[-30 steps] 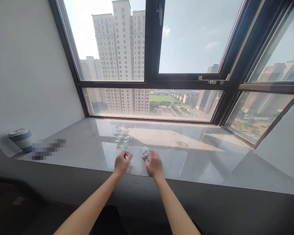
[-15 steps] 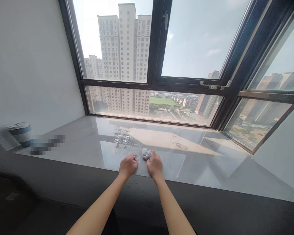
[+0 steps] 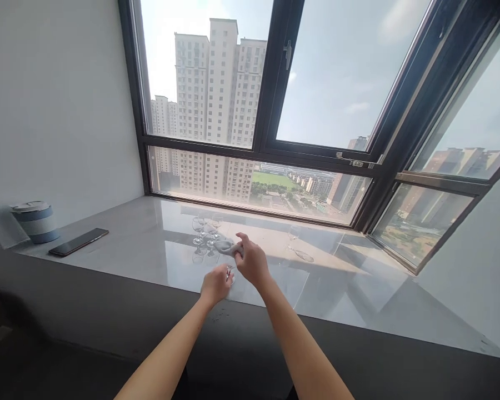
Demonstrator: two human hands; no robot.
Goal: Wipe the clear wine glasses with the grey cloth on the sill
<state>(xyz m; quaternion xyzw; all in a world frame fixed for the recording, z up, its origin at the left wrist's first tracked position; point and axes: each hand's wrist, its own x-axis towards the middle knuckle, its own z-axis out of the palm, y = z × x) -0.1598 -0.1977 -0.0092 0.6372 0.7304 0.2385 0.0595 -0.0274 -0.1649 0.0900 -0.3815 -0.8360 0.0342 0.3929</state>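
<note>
Glass was grasped by its stem in the left hand; a grey-white cloth, gripped by the right hand, hid its bowl, so whether any cloth lay inside could not be told. Beyond the left hand stood clustered stemmed glasses, overlapping and hard to count. Farther out, right of the right hand, a lone stemmed glass appeared faint. Well left of the left hand stood a striped container, its contents out of sight.
</note>
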